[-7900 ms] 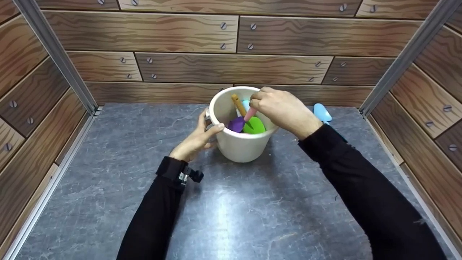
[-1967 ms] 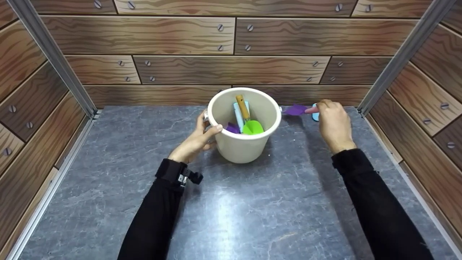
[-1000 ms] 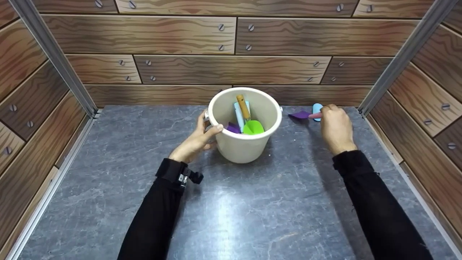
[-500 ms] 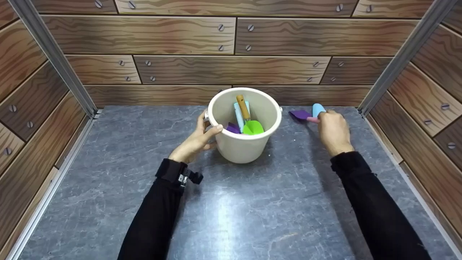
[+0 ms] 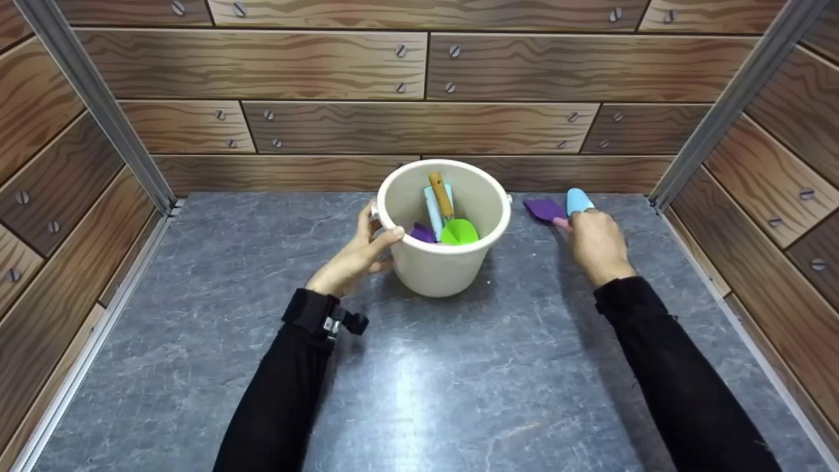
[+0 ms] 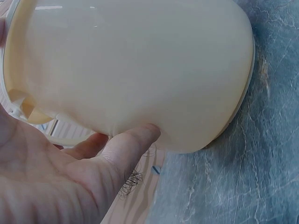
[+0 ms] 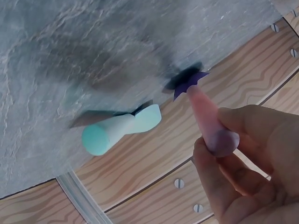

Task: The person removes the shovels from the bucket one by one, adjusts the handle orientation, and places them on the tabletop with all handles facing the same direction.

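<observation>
My left hand (image 5: pixel 354 252) grips the white bucket (image 5: pixel 436 269) at its left side, thumb over the rim; in the left wrist view, fingers press the bucket wall (image 6: pixel 140 70). Right of the bucket, my right hand (image 5: pixel 598 244) pinches the pink handle (image 7: pixel 205 116) of a toy shovel with a purple blade (image 5: pixel 544 208). The blade is at the grey surface or just over it; I cannot tell which. Beside it lies a light blue toy shovel (image 5: pixel 578 199), partly behind the right hand in the head view. Its thick handle (image 7: pixel 107 135) shows in the right wrist view.
Inside the bucket are a green toy shovel (image 5: pixel 460 231) with a brown handle (image 5: pixel 441 193), a light blue piece (image 5: pixel 433 211) and a purple piece (image 5: pixel 423 232). Wood-patterned walls (image 5: pixel 275 65) with metal corner posts (image 5: pixel 98 98) enclose the grey surface (image 5: pixel 216 275).
My right hand has taken the purple shovel out of the bucket and carried it right. Since then it has lowered and moved slightly toward me. The left hand stays on the bucket.
</observation>
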The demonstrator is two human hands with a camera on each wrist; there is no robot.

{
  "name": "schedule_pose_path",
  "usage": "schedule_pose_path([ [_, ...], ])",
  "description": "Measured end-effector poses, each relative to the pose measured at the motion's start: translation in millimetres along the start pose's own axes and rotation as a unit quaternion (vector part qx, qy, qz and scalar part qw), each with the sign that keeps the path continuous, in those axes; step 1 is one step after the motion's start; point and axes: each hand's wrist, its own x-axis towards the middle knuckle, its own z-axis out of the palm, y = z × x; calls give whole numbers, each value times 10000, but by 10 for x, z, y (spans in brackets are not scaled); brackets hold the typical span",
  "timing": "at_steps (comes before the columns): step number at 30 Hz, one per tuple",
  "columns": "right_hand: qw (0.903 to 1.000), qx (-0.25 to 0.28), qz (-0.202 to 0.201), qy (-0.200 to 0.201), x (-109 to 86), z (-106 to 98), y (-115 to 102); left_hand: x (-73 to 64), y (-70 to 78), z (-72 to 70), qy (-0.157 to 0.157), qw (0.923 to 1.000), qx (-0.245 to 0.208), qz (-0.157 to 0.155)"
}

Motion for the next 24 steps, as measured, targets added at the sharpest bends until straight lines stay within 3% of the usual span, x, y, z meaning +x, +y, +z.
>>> schedule_pose_path([
  [11, 9983, -29, 225, -532, 4, 91, -33, -11, 14, 9, 33, 10000, 39, -57],
  [24, 9976, 157, 231, -634, -1, 171, -79, -16, 22, 7, 56, 9998, 140, -91],
])
